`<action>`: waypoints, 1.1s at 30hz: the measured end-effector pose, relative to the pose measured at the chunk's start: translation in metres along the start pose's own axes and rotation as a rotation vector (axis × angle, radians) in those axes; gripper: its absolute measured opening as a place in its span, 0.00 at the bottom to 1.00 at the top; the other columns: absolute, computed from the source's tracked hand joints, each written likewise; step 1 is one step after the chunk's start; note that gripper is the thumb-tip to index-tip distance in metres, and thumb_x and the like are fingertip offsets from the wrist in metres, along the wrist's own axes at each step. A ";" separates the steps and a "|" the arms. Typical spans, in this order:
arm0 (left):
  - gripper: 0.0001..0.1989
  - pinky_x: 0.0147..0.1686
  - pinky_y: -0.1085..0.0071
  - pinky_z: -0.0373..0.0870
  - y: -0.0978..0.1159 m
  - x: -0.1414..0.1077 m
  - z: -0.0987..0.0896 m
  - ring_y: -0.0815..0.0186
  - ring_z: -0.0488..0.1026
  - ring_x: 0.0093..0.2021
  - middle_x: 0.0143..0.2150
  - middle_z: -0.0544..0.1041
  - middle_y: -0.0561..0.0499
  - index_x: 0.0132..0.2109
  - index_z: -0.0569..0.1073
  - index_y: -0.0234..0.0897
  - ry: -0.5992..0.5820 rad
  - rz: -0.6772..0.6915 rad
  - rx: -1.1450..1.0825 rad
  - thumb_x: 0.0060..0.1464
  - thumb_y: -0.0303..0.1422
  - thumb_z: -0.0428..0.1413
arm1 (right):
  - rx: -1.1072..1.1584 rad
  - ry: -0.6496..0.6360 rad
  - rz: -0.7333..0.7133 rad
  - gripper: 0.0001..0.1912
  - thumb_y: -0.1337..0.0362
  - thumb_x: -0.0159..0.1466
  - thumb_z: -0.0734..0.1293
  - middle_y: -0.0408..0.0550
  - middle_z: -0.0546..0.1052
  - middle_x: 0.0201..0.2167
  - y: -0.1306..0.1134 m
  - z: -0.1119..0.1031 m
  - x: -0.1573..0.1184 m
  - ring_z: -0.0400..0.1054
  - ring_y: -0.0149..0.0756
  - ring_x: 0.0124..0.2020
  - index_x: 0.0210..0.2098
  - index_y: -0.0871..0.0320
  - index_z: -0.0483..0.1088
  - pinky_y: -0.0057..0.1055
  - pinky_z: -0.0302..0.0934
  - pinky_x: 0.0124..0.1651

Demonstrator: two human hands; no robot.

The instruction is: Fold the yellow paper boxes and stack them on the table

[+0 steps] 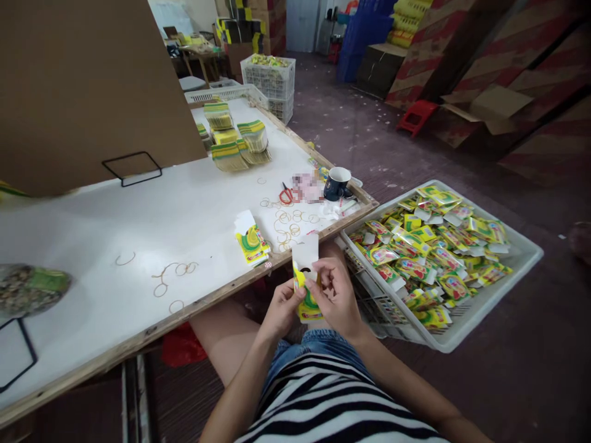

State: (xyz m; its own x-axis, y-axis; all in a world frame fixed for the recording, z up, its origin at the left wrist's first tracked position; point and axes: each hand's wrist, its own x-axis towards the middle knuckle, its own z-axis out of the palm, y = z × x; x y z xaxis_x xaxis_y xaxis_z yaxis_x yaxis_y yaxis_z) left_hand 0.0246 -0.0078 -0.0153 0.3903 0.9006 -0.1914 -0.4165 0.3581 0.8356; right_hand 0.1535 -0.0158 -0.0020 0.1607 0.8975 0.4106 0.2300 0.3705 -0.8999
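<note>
Over my lap, just off the table's front edge, both hands hold one small yellow and green box with its white top flap standing up. My left hand pinches the box's left side, thumb on its front. On the upper right part, my right hand has its thumb and fingers closed at the opening. A short stack of similar flat boxes lies on the white table near its edge, left of my hands. To the right, a white crate holds many filled yellow boxes.
Rubber bands, red scissors and a dark mug are on the table. Bundled cartons stand farther back. A cardboard sheet rises at left, near a bag. A red stool is on the floor.
</note>
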 end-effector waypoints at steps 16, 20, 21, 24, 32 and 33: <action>0.32 0.41 0.69 0.73 0.015 -0.007 -0.007 0.63 0.77 0.42 0.44 0.78 0.47 0.62 0.57 0.42 0.008 0.240 0.380 0.54 0.34 0.61 | 0.175 -0.158 0.131 0.21 0.59 0.65 0.66 0.49 0.73 0.43 0.024 -0.018 0.004 0.69 0.34 0.36 0.56 0.52 0.63 0.30 0.65 0.36; 0.25 0.39 0.71 0.73 0.024 -0.012 -0.008 0.61 0.77 0.42 0.42 0.78 0.48 0.55 0.64 0.40 -0.061 0.178 0.358 0.52 0.34 0.63 | 0.171 -0.327 0.118 0.16 0.59 0.67 0.63 0.46 0.74 0.38 0.021 -0.028 0.008 0.69 0.34 0.34 0.53 0.54 0.65 0.28 0.63 0.33; 0.24 0.38 0.71 0.73 0.025 -0.012 -0.008 0.62 0.77 0.42 0.41 0.78 0.49 0.53 0.64 0.39 -0.062 0.173 0.360 0.51 0.33 0.64 | 0.152 -0.363 0.113 0.13 0.58 0.67 0.63 0.46 0.74 0.36 0.020 -0.030 0.010 0.69 0.33 0.33 0.50 0.54 0.66 0.28 0.63 0.33; 0.22 0.37 0.73 0.73 0.025 -0.013 -0.007 0.64 0.77 0.39 0.40 0.78 0.49 0.48 0.66 0.38 -0.070 0.151 0.352 0.49 0.33 0.65 | 0.086 -0.412 0.088 0.10 0.58 0.68 0.61 0.45 0.73 0.32 0.015 -0.033 0.014 0.67 0.32 0.29 0.41 0.57 0.69 0.28 0.60 0.30; 0.37 0.39 0.68 0.76 0.021 -0.009 -0.007 0.60 0.79 0.41 0.45 0.79 0.45 0.62 0.56 0.42 -0.140 0.079 0.281 0.50 0.34 0.64 | 0.023 -0.196 0.035 0.14 0.56 0.67 0.63 0.51 0.76 0.43 0.017 -0.030 0.015 0.71 0.39 0.42 0.49 0.54 0.69 0.34 0.67 0.42; 0.33 0.40 0.68 0.76 0.021 -0.009 -0.008 0.59 0.79 0.42 0.46 0.79 0.44 0.60 0.60 0.40 -0.132 0.085 0.298 0.51 0.35 0.64 | 0.010 -0.180 0.022 0.15 0.55 0.67 0.63 0.52 0.76 0.45 0.017 -0.031 0.015 0.71 0.40 0.45 0.50 0.54 0.70 0.36 0.66 0.45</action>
State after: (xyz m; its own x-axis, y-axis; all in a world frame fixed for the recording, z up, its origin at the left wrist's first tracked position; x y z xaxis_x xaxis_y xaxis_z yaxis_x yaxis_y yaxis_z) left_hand 0.0065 -0.0062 -0.0003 0.4752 0.8777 -0.0626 -0.2016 0.1778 0.9632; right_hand 0.1900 -0.0029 -0.0067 -0.0088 0.9332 0.3592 0.2184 0.3523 -0.9100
